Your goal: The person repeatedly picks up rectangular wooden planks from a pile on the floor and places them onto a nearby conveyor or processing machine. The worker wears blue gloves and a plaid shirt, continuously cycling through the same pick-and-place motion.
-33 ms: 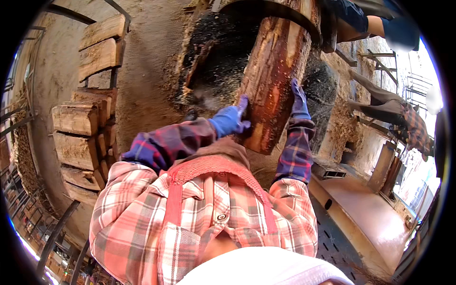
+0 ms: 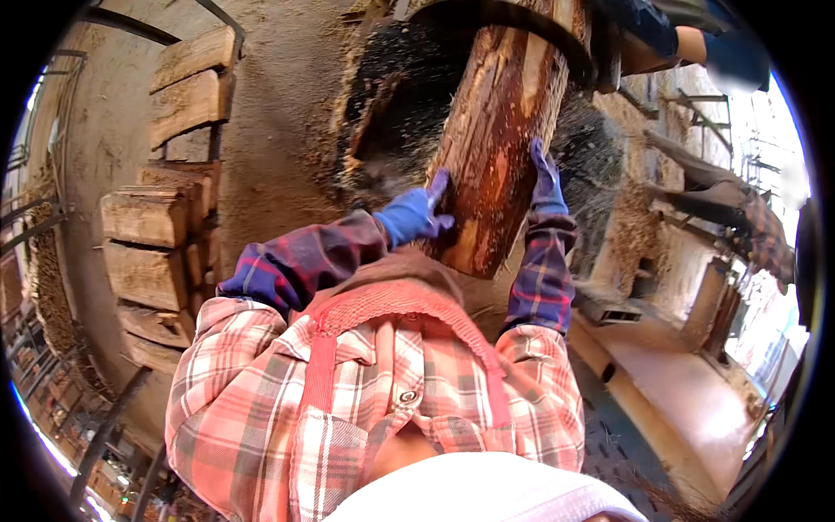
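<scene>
Reddish-brown bark-stripped log [image 2: 500, 130] runs toward upper frame; I press my blue-gloved left hand [image 2: 417, 213] and right hand [image 2: 545, 178] flat against its sides, fingers open.

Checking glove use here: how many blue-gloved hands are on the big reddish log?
2. The left hand presses the near left side of the big reddish-brown bark-stripped log; the right hand lies flat on its right edge. No others visible.

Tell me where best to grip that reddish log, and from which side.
Grip the log near its lower end, one palm on each flank, as the left hand and right hand do now: it is round, long, and too broad for a single hand.
</scene>
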Demonstrator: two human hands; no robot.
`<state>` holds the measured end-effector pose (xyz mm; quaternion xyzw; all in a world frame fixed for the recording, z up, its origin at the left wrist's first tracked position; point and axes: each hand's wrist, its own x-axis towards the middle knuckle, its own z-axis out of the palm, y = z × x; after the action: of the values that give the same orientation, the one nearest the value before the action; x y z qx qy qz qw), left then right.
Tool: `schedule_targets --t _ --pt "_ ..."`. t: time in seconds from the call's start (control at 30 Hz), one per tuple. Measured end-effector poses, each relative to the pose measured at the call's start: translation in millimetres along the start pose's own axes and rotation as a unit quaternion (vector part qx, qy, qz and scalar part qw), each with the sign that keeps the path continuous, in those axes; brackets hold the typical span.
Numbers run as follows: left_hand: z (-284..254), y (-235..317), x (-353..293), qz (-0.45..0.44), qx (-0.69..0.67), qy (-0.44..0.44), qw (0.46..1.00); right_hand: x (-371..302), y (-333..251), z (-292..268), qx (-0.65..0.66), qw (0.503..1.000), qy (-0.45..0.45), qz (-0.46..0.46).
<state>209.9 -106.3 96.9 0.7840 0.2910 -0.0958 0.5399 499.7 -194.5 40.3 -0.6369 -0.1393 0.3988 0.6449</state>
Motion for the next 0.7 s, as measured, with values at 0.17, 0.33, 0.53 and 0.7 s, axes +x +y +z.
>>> schedule_targets --t 0.17,0.33,0.53,0.7 --pt "-46 -66 1 0.066 -0.086 0.056 0.993 -21 -33 87 -0.023 0.999 -0.046 0.014" --pt "-37 -18 -1 -0.145 0.018 -0.082 0.986 -80 4 75 -0.141 0.983 -0.066 0.097" --pt "49 -12 17 -0.020 -0.291 -0.071 0.954 -102 -52 11 -0.074 0.975 0.010 0.208" --pt "0 5 55 -0.116 -0.697 -0.058 0.705 -139 -28 -27 -0.126 0.990 -0.045 0.032"
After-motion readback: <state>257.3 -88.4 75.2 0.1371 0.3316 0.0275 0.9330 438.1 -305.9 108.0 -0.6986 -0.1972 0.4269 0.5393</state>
